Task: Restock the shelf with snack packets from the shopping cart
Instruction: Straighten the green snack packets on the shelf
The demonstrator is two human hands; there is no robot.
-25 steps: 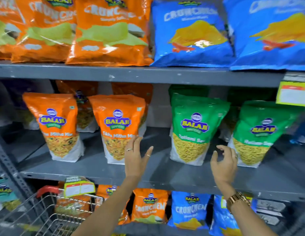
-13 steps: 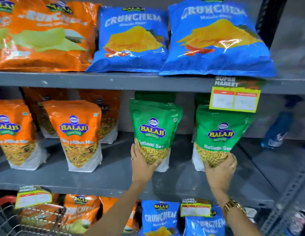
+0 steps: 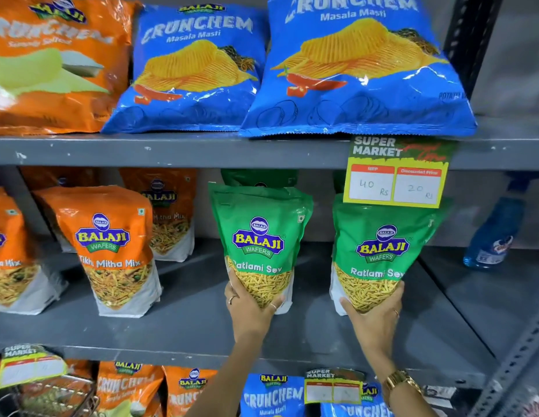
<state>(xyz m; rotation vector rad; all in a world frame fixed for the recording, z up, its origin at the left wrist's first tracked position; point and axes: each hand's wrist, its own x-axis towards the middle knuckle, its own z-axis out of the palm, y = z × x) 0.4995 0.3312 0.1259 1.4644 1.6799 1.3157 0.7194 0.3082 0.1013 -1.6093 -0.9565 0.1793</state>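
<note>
Two green Balaji Ratlami Sev pouches stand upright on the grey middle shelf (image 3: pixel 187 329). My left hand (image 3: pixel 250 311) cups the bottom of the left green pouch (image 3: pixel 259 236). The base of the right green pouch (image 3: pixel 379 245) sits in my right hand (image 3: pixel 376 317), which wears a gold watch at the wrist. More green pouches stand behind both. Orange Tikha Mitha Mix pouches (image 3: pixel 112 245) fill the left part of the same shelf. A corner of the wire shopping cart (image 3: pixel 60 392) shows at the bottom left.
The top shelf holds blue Crunchem bags (image 3: pixel 352 64) and an orange bag (image 3: pixel 51 61). A price tag (image 3: pixel 396 176) hangs over the right pouch's top. A blue spray bottle (image 3: pixel 494 236) stands at the shelf's right end. Orange and blue Crunchem bags line the bottom shelf.
My view shifted right along the shelf. Both hands went from open and reaching to gripping the bases of the two green pouches, and now hold them more firmly.
</note>
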